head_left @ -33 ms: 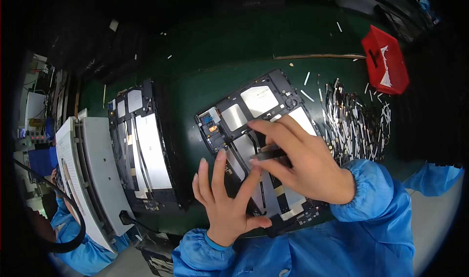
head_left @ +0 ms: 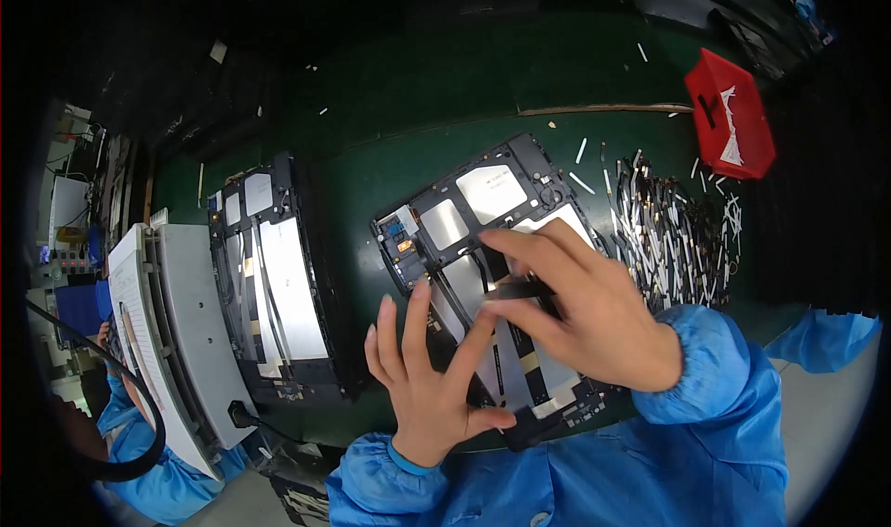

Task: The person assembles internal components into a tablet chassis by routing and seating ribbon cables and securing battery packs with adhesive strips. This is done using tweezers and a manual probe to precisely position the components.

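I see the device (head_left: 455, 274) lying aslant at the near edge of the bench (head_left: 343, 207), its silver plate (head_left: 492, 193) carrying small print I can't read. My right hand (head_left: 594, 318) is closed on a dark tool (head_left: 522, 291), pinched at the thumb. My left hand (head_left: 432, 397) is spread and grips nothing, its index fingertip by the right thumb; I can't tell whether it presses down. Left along the bench lies a second device (head_left: 283, 286); toward its right side, strips (head_left: 664, 239) and a red bin (head_left: 754, 123) bearing an unreadable white mark.
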The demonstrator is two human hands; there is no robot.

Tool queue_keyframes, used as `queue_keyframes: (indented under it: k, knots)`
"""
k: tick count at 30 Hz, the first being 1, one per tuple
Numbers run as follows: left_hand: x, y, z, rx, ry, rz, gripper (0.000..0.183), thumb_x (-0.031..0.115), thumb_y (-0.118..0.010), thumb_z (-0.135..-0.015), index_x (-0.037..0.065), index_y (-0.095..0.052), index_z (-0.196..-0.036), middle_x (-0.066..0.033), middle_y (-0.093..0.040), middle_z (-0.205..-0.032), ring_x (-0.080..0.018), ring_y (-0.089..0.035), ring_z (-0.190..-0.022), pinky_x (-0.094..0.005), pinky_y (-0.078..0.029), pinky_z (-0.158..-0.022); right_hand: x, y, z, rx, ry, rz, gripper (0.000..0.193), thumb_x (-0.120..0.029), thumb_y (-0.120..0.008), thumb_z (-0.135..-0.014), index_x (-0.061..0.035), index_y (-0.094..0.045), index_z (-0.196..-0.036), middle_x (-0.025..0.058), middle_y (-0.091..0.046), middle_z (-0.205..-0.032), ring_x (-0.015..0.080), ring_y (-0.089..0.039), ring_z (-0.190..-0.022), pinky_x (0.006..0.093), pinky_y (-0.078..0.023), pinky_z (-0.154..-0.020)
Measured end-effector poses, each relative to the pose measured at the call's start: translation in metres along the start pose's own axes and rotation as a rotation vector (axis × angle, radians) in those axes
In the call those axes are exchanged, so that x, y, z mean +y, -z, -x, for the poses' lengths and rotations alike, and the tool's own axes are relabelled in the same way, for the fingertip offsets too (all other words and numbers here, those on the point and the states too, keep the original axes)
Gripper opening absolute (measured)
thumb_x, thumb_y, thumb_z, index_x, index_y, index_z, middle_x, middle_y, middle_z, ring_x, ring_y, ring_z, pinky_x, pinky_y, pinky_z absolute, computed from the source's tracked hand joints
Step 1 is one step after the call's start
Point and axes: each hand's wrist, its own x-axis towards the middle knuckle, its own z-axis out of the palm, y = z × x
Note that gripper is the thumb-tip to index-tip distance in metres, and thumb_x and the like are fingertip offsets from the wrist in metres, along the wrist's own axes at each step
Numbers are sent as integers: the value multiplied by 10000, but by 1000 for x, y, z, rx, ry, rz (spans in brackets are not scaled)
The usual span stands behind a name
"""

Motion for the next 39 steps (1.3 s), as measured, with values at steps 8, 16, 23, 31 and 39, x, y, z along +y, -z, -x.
queue_keyframes:
  k: [8, 16, 23, 31, 39]
  knots:
    - [1, 2, -7, 12, -8, 7, 708, 725, -161, -825, 300, -561, -1224, -177, -263, -1429, -423, -161, -1318, -568, -72, -1030, -3, 56, 74, 78, -170, 172, 153, -27, -610, -785, 30, -631, -924, 130, -560, -797, 276, -571, -618, 306, -453, -545]
    - [19, -18, 29, 280, 227, 552, 667, 461, -216, -956, -51, -228, -1383, -228, -161, -1441, -399, -140, -1330, -423, -101, -1084, 23, 42, 87, 160, -328, -31, 364, -169, -689, -776, 56, -606, -1050, 119, -550, -1002, 174, -575, -719, 243, -446, -562]
    - [36, -28, 42, 313, 234, 464, 665, 485, -188, -950, -20, -351, -1351, -205, -215, -1442, -387, -134, -1343, -454, -113, -1083, 31, 29, 100, 193, -276, -236, 422, -130, -677, -793, 41, -557, -1159, 153, -528, -1184, 187, -562, -959, 235, -464, -735]
    - [51, -37, 42, 871, 400, 1004, 992, 724, -305, -791, -6, -70, -1421, -157, -108, -1486, -322, -119, -1367, -425, -67, -1088, 3, 33, 96, 48, -300, -475, 457, -80, -680, -791, -105, -558, -1231, -104, -418, -665, 7, -275, -553, 183, -211, -476]
    - [50, 12, -2, 1203, 129, 1504, 632, 444, -405, -892, -36, -343, -1298, -187, -334, -1346, -294, -344, -1227, -381, -283, -992, -23, 81, 84, 248, -349, -560, 480, -67, -694, -755, -4, -551, -1208, 18, -611, -878, 33, -500, -678, 181, -419, -619]
